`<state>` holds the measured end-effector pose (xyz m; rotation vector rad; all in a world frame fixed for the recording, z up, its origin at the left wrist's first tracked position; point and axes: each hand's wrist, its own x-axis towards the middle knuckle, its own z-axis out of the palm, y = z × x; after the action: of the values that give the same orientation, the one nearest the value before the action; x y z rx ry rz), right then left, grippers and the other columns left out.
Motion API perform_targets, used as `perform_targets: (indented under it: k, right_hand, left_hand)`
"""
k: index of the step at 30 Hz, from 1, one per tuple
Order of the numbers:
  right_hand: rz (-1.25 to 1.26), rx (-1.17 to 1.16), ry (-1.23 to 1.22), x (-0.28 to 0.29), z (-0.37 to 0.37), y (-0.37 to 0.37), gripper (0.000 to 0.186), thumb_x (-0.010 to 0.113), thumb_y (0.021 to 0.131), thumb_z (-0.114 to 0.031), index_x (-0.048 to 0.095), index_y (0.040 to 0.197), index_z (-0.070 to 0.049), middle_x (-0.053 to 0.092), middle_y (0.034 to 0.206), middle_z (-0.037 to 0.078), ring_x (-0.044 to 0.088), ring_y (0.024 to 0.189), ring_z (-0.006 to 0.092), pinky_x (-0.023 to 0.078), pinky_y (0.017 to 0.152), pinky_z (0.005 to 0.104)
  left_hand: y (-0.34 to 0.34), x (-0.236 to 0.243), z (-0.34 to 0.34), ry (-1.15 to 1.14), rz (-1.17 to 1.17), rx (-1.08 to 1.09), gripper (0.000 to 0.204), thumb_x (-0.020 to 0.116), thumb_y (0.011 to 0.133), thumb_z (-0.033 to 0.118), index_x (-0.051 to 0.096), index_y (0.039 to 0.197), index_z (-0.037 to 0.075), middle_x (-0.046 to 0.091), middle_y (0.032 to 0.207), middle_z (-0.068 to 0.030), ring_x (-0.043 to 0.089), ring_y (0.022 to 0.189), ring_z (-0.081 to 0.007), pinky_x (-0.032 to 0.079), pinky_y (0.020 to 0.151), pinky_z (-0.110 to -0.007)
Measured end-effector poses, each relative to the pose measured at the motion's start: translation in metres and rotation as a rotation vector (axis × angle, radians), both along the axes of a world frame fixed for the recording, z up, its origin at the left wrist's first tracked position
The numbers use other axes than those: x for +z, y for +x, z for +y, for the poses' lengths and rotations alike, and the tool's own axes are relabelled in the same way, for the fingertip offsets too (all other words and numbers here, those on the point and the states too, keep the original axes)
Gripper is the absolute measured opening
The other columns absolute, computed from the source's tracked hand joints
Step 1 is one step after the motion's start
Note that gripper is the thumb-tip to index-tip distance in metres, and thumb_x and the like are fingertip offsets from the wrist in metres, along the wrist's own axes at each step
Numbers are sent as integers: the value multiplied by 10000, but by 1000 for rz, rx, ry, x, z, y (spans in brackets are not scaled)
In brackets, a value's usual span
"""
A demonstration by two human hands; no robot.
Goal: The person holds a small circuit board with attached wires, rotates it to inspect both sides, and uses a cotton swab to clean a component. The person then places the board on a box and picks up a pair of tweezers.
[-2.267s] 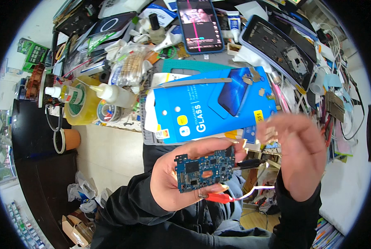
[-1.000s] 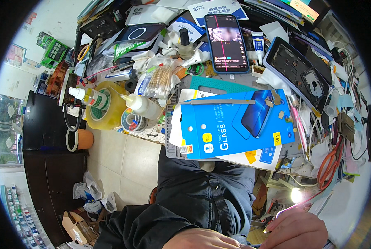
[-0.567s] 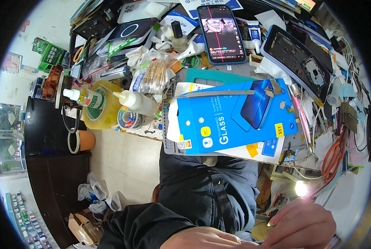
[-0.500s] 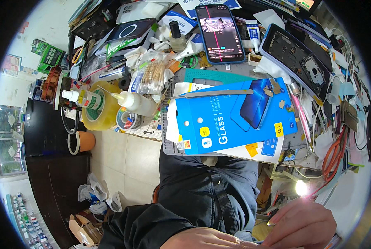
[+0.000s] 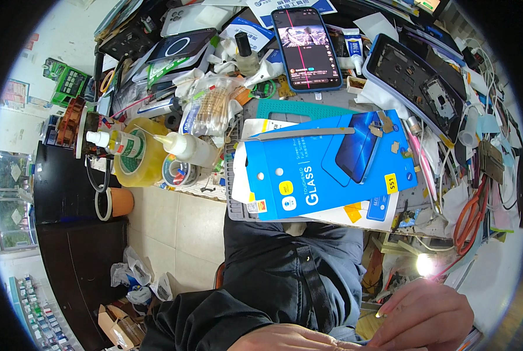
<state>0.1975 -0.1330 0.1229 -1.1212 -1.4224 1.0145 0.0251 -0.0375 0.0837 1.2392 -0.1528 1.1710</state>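
Observation:
My left hand lies low at the bottom edge, its back showing and its fingertips hidden. Beside it on the right, my right hand has curled fingers angled toward the left hand; what they grip is out of sight. A small bright light glows just above the right hand. On the bench, a blue cardboard screen-protector package rests on a grey mat, with metal tweezers across it.
A lit phone lies at the back. Glue bottles, a yellow tape roll and cotton swabs crowd the left side; an opened phone housing, red scissors and cables the right. An orange bin stands below left.
Since the oldest frame, both hands have dropped to the bottom edge; the blue circuit board and red clip they had are out of sight. Over the last half second they have barely moved.

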Motion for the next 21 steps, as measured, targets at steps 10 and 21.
perform_targets:
  k: [10,21]
  right_hand:
    - [-22,-11,5,0,-1,-2,296,678,906,-241,683,933,54,699,875,177,644,699,268,524,675,399]
    - [-67,-50,70,0,-2,-5,255,709,855,-208,691,931,35,710,900,160,644,763,275,520,714,408]
  left_hand:
    - [-1,-1,-1,-20,-26,-19,254,652,923,-53,618,1102,-229,647,1085,-406,724,985,-403,614,818,-368]
    - [-4,2,17,-82,-67,-330,270,653,897,-95,598,1127,-225,631,1072,-430,711,984,-445,612,817,-409]
